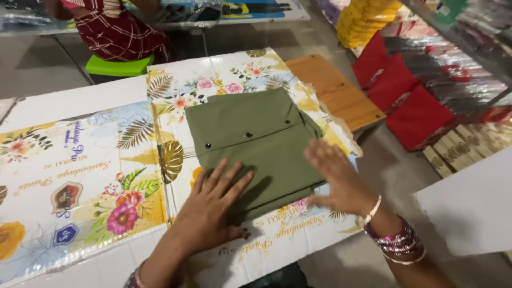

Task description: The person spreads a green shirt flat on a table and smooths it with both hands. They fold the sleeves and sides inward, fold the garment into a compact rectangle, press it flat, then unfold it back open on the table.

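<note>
The folded olive-green garment [256,144] lies flat on the floral printed sheet [106,176] that covers the table, its flap with small dark snap buttons [248,135] turned up toward the far side. The person's left hand [213,205] presses palm-down on the near edge of the garment, fingers spread wide and gripping nothing. The right hand [338,178], blurred, lies open and flat at the garment's right edge, fingers together and pointing across the cloth, also holding nothing; bangles [397,242] ring that wrist. Beyond the sheet's far right corner a bare wooden tabletop [341,96] shows. Red packets [405,101] stand in a row on the floor to the right, and someone in a checked maroon garment [117,29] sits on a green stool [118,66] across the table
</note>
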